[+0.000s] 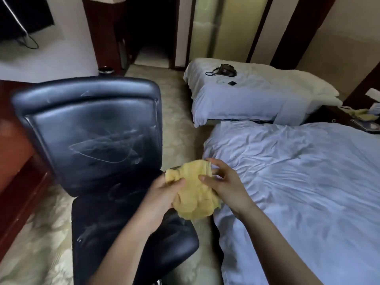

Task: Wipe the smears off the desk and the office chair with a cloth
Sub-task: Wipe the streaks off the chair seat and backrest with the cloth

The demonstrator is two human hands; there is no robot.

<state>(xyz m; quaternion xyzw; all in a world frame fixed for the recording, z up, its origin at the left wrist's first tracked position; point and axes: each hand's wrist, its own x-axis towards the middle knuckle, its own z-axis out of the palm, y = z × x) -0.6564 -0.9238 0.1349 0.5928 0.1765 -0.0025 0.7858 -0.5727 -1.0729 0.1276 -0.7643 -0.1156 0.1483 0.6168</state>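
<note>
— Nearest us, lower centre: our left hand [162, 194] grips the bunched yellow cloth [195, 196], thumb on top. Why both hands?
— We judge we are gathering it into a pad. Our right hand [225, 182] pinches its right side, thumb laid on the fabric, fingers curled over the top edge.
— Why hold it just there?
— It hangs over the right edge of the chair [98, 161], between that and the bed [298, 182] at the right, so the wipe can start close by. We think it touches neither.
— And the smears [102, 147]?
— White loops across the backrest [61, 120], centre left, with fainter ones on the seat [107, 219]. None looks wiped yet.
— The desk?
— A red-brown wooden surface [12, 140] at the left edge, beyond the chair, is probably it. It is mostly out of frame, so we see no marks there.
— Farther off?
— A second bed [257, 97], upper right, with a dark bag [225, 69] lying on it.
</note>
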